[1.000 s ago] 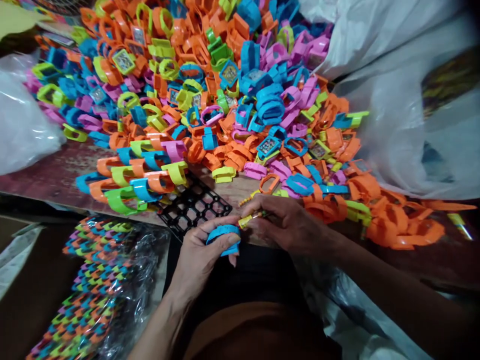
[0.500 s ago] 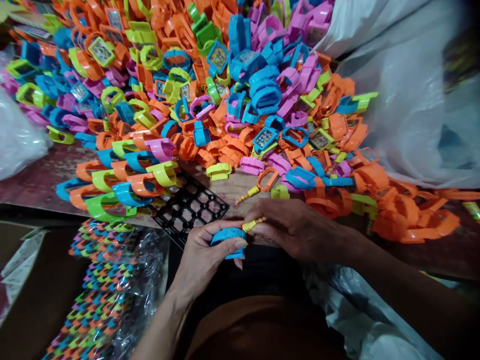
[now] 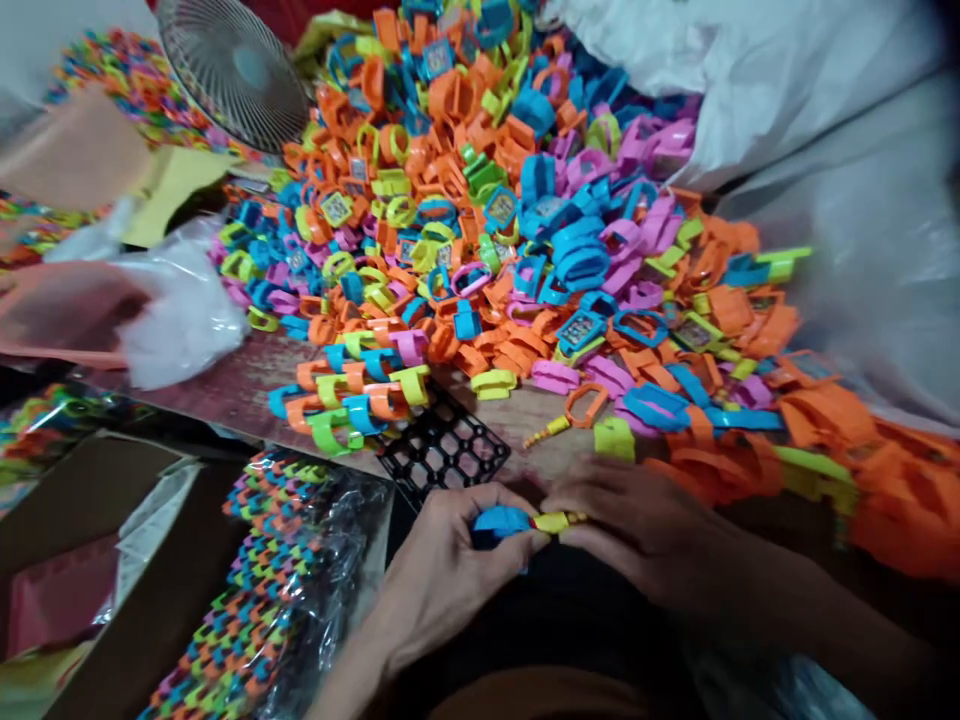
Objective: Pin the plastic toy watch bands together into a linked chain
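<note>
Pinched between the thumb and fingers of my left hand (image 3: 457, 555) is a blue toy watch (image 3: 501, 522). A small yellow piece with a beaded end (image 3: 551, 522) sticks out from its right side. The fingers of my right hand (image 3: 622, 515) are closed on that beaded end. Just beyond my hands, a black plastic grid (image 3: 450, 445) lies at the table edge, with rows of colored watch bands (image 3: 360, 400) standing on its left part. An orange band (image 3: 586, 405) with a similar yellow piece lies on the table.
A large heap of colored toy watches (image 3: 450, 270) covers the table. White plastic bags (image 3: 847, 220) stand at the right, another bag (image 3: 184, 310) at the left. A fan (image 3: 236, 70) is at the back left. Wrapped rows of bands (image 3: 247, 600) hang below the table edge.
The view has swung left, bringing the fan and more bags into sight. The blue watch has turned in my left hand, and the yellow piece now lies nearly level beside it.
</note>
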{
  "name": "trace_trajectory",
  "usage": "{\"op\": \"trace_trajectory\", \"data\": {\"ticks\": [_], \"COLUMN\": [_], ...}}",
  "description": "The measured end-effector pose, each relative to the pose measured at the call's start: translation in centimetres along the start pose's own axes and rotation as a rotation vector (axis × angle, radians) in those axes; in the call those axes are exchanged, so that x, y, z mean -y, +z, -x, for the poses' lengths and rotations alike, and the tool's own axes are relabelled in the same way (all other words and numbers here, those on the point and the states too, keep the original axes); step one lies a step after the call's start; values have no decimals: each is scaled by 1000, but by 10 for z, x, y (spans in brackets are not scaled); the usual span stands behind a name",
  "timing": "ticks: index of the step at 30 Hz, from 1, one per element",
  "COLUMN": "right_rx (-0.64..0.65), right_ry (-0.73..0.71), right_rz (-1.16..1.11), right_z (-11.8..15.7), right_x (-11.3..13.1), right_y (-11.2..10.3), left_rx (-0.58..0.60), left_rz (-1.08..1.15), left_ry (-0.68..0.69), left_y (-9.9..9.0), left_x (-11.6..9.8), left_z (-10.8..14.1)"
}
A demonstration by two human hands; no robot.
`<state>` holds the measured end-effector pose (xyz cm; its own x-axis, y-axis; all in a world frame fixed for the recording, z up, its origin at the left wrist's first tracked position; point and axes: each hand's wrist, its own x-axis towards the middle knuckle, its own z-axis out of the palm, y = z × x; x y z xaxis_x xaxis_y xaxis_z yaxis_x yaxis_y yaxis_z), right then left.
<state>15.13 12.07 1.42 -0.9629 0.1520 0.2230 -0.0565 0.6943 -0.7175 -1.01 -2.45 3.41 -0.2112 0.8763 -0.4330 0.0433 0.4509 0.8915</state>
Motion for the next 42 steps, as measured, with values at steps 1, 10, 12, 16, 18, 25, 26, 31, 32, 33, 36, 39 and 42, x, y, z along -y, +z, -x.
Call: {"op": "trace_trajectory", "data": {"ticks": [1, 10, 12, 16, 18, 25, 26, 31, 32, 33, 36, 39, 42], "right_rx": [-3, -177, -342, -364, -369, -414, -403, -309, -306, -311, -348, -397, -399], "right_ry": [-70, 132, 214, 345, 376, 417, 422, 358, 330, 300, 227, 203, 160], "right_rz": [85, 119, 84, -46, -135, -18, 10, 101, 111, 111, 101, 104, 69], "right_z": [-3, -56, -77, -118, -132, -154, -156, -160, -160, -159, -157, -155, -155], "right_x": [0, -6, -12, -22, -28, -35, -34, -37, -38, -40, -45, -49, -50], "right_y": [1, 32, 36, 43, 48, 64, 64, 64, 65, 65, 70, 74, 73], "left_rx": [-24, -773, -805, -613, -603, -642, -645, -672, -669, -665, -656, -669, -683], "left_rz": [-133, -972, -1117, -1226, -1192, -1164, -1170, -1195, -1193, -1188, -1176, -1188, -1209], "left_ry": [41, 540, 645, 653, 637, 679, 683, 715, 717, 712, 696, 713, 732], "left_y": [-5, -58, -77, -103, -107, -106, -106, -106, -106, -106, -106, -105, -105], "left_x": [-6, -46, -49, -34, -24, -18, -19, -17, -16, -16, -17, -19, -20], "left_z": [4, 27, 16, -12, -18, -19, -20, -22, -21, -21, -20, -20, -20]}}
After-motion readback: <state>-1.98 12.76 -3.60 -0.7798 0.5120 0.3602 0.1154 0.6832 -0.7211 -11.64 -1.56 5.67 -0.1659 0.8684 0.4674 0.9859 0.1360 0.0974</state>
